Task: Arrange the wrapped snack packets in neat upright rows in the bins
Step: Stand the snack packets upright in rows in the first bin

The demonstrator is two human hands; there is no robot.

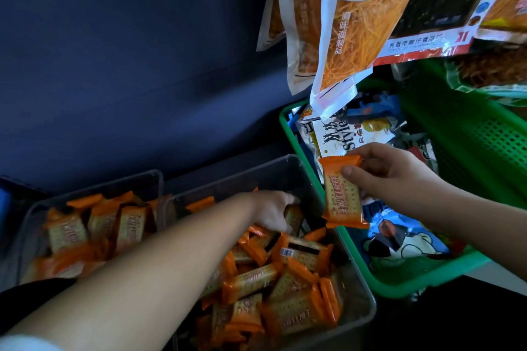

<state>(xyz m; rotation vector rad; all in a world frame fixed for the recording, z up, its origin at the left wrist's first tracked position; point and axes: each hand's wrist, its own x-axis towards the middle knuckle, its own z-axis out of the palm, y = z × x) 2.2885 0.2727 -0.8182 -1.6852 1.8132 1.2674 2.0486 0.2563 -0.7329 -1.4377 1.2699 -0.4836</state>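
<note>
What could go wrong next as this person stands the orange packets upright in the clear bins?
The right hand pinches the held packet above the rim between the clear bin and the green basket; if it slips, it may land in the basket. The left hand grips a far packet, its forearm crossing above the loose packets; withdrawing could knock them about.

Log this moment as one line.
left hand grips upright packet in clear bin | right hand pinches orange packet over green basket
</note>
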